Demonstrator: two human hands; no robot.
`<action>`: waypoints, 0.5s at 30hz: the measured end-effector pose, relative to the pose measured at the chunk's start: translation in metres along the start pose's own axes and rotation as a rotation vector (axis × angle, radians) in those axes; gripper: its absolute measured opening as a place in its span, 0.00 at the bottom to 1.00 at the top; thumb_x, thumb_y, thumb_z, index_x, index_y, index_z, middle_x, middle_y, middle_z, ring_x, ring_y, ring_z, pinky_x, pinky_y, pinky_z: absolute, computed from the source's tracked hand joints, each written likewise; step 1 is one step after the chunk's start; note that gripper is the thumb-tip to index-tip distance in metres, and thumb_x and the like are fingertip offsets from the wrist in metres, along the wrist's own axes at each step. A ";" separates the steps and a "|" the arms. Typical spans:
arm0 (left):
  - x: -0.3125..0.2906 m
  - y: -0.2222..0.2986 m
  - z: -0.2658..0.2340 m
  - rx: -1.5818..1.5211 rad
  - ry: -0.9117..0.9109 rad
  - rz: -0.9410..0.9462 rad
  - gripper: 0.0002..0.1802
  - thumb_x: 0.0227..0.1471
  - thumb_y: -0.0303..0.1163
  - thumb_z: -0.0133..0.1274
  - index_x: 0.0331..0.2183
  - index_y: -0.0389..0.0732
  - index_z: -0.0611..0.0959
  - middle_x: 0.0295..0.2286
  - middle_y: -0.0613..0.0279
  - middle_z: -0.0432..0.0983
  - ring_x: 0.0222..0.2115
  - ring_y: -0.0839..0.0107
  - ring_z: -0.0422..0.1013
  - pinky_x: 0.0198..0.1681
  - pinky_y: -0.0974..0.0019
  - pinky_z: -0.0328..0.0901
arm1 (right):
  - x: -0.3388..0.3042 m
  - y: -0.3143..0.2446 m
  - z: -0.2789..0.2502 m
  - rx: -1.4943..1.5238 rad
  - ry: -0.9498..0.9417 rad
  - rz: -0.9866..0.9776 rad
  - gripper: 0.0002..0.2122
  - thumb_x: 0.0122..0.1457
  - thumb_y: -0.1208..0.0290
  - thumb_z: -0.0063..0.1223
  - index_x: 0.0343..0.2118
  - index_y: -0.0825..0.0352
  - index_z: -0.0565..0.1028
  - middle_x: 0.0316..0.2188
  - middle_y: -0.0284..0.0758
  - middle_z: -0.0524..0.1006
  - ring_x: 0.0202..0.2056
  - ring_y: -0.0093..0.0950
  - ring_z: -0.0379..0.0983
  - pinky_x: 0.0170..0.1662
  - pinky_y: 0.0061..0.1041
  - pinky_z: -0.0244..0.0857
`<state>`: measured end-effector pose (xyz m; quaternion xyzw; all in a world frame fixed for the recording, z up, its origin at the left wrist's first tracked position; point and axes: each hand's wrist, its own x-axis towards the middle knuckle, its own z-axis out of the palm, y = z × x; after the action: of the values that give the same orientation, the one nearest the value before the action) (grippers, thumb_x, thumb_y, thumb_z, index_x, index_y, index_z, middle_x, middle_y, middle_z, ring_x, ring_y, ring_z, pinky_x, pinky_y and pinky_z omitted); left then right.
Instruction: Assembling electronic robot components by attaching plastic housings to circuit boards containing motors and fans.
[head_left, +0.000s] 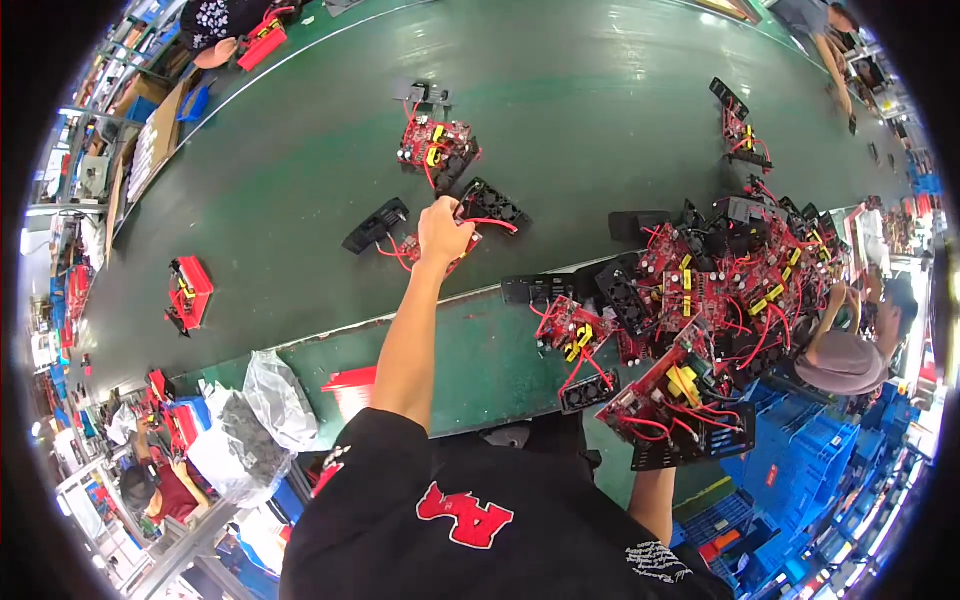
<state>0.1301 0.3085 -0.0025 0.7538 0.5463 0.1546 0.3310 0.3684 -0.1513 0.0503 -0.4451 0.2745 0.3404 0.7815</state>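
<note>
My left hand (443, 232) is stretched out over the green belt. Its fingers are closed at a red circuit board (466, 246) with red wires, a black fan panel (494, 205) on one side and a black end plate (376, 226) on the other. Close to me on the right, a larger red circuit board (668, 385) with yellow parts, red wires and a black slotted plate (700, 440) is held up, tilted. My right forearm (654, 502) runs up beneath it, and the board hides my right hand and its fingers. Just beyond my left hand lies another wired board (432, 146).
A heap of wired boards (760, 260) covers the bench to the right, with blue crates (790, 440) below. At left are a red housing (192, 292) and clear plastic bags (250, 420). A red bin (350, 388) stands beside my left arm. Co-workers sit around the belt.
</note>
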 end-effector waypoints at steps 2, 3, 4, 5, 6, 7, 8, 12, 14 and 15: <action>-0.007 0.002 -0.002 0.022 0.011 0.013 0.19 0.37 0.34 0.61 0.34 0.37 0.77 0.29 0.48 0.77 0.35 0.47 0.72 0.41 0.52 0.66 | -0.006 -0.004 0.015 -0.020 0.043 -0.034 0.25 0.61 0.51 0.47 0.56 0.61 0.66 0.55 0.36 0.70 0.52 0.37 0.69 0.54 0.45 0.65; -0.015 0.003 -0.005 0.055 0.029 0.028 0.20 0.37 0.34 0.61 0.34 0.37 0.77 0.29 0.46 0.77 0.34 0.46 0.73 0.39 0.50 0.66 | -0.015 -0.006 0.013 -0.023 0.041 -0.033 0.25 0.61 0.51 0.47 0.56 0.61 0.66 0.55 0.36 0.69 0.52 0.37 0.68 0.55 0.45 0.65; -0.026 0.009 -0.010 0.041 0.017 -0.023 0.18 0.38 0.30 0.60 0.35 0.36 0.77 0.30 0.49 0.78 0.35 0.53 0.74 0.40 0.56 0.67 | -0.024 -0.006 0.010 -0.022 0.040 -0.031 0.25 0.62 0.51 0.46 0.56 0.61 0.66 0.55 0.37 0.69 0.52 0.37 0.68 0.55 0.45 0.65; -0.035 0.010 -0.014 0.046 0.004 -0.026 0.18 0.38 0.30 0.60 0.35 0.36 0.77 0.30 0.49 0.78 0.35 0.53 0.74 0.40 0.56 0.67 | -0.032 0.003 0.007 -0.021 0.040 -0.025 0.25 0.62 0.51 0.46 0.57 0.61 0.66 0.55 0.37 0.69 0.52 0.37 0.68 0.55 0.45 0.64; -0.043 0.011 -0.021 -0.147 -0.017 -0.042 0.16 0.39 0.28 0.58 0.35 0.36 0.77 0.30 0.51 0.78 0.34 0.57 0.75 0.40 0.59 0.68 | -0.025 0.007 0.023 -0.017 0.045 -0.019 0.25 0.62 0.51 0.46 0.57 0.62 0.66 0.55 0.37 0.69 0.53 0.38 0.68 0.55 0.45 0.64; -0.046 0.012 -0.028 -0.334 -0.036 -0.059 0.15 0.41 0.25 0.56 0.35 0.35 0.76 0.30 0.54 0.78 0.34 0.62 0.75 0.40 0.63 0.68 | -0.003 0.013 0.052 -0.009 0.048 -0.009 0.25 0.62 0.51 0.46 0.57 0.62 0.66 0.55 0.37 0.69 0.53 0.38 0.67 0.55 0.45 0.64; -0.047 0.011 -0.037 -0.360 -0.073 -0.048 0.13 0.43 0.22 0.54 0.35 0.33 0.75 0.30 0.58 0.77 0.33 0.69 0.73 0.41 0.68 0.67 | 0.017 0.020 0.073 -0.004 0.053 0.013 0.25 0.62 0.51 0.46 0.57 0.62 0.65 0.55 0.37 0.68 0.53 0.38 0.67 0.55 0.46 0.64; -0.025 -0.004 -0.062 -0.387 -0.192 -0.186 0.18 0.45 0.24 0.54 0.40 0.34 0.71 0.27 0.60 0.74 0.30 0.71 0.71 0.38 0.67 0.67 | -0.013 0.011 0.027 0.004 0.066 0.108 0.26 0.62 0.50 0.45 0.57 0.62 0.65 0.56 0.38 0.68 0.54 0.39 0.66 0.56 0.46 0.62; 0.000 -0.006 -0.063 -0.182 -0.172 -0.106 0.27 0.43 0.26 0.55 0.46 0.36 0.66 0.26 0.59 0.73 0.29 0.69 0.71 0.36 0.65 0.67 | -0.011 0.008 0.030 0.018 0.058 0.147 0.26 0.62 0.50 0.45 0.57 0.62 0.64 0.56 0.38 0.67 0.54 0.39 0.66 0.56 0.46 0.62; 0.008 -0.003 -0.057 -0.166 -0.097 -0.148 0.30 0.43 0.28 0.56 0.49 0.36 0.64 0.25 0.58 0.72 0.29 0.64 0.72 0.37 0.62 0.67 | -0.008 0.010 0.035 0.019 0.067 0.166 0.26 0.62 0.50 0.45 0.58 0.62 0.64 0.56 0.38 0.67 0.54 0.39 0.66 0.56 0.46 0.62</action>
<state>0.0967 0.3349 0.0363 0.6879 0.5691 0.1381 0.4288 0.3605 -0.1190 0.0668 -0.4246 0.3394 0.3864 0.7452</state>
